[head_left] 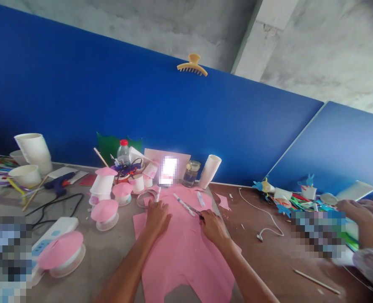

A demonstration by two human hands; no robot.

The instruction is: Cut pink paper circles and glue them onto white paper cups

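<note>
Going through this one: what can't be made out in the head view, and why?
In the head view:
Scissors: handles mostly covered by the right hand; grip unclear.
Bright screen: content pixelated.
Pink paper: near end cut off by the bottom edge.
Co-worker's arm: cut off by the right edge.

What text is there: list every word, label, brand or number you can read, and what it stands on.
No text can be read anywhere.
Lit screen: pixelated, unreadable.
Pen-like stick on the pink paper: any print too small to read.
Power strip: no legible lettering.
</note>
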